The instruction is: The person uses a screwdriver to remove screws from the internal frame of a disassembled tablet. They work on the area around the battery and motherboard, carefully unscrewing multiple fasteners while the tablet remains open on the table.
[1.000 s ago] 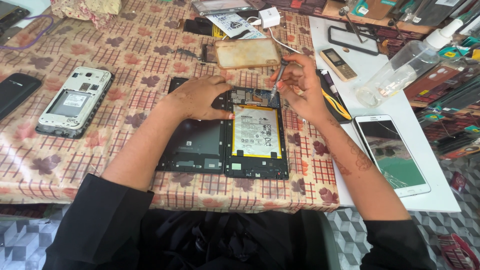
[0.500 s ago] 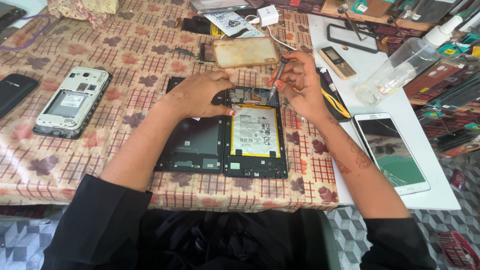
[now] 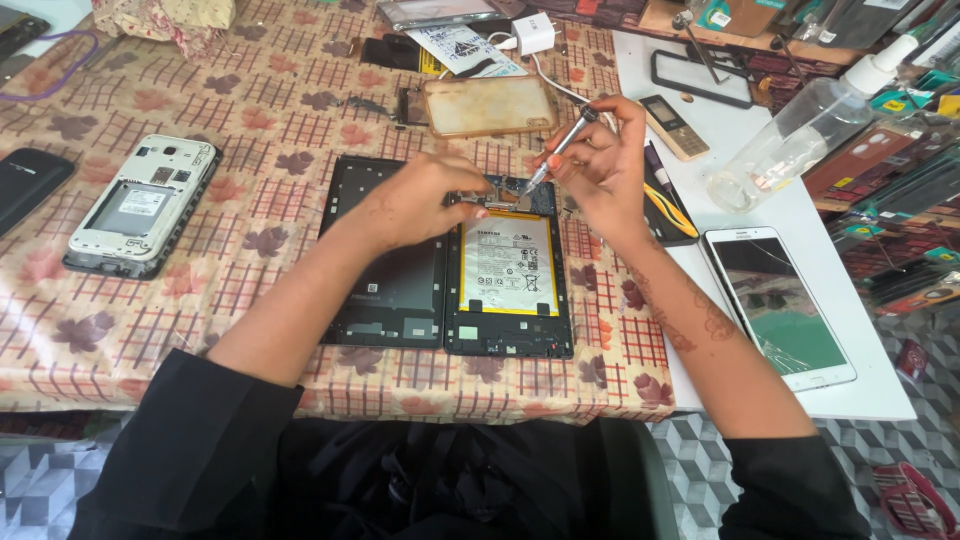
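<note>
The right hand [image 3: 598, 170] pinches a thin screwdriver [image 3: 556, 152] in closed fingers. The tool slants, tip down-left onto the top edge of the open tablet [image 3: 508, 265], handle up-right. The left hand [image 3: 428, 200] presses flat beside the tip, holding nothing I can see. The tablet's long side runs toward the person.

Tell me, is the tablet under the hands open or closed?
Open. The tablet lies with its back cover off beside it, so its battery shows.

Cracked white-framed phone screen [image 3: 783, 307], table's right
</note>
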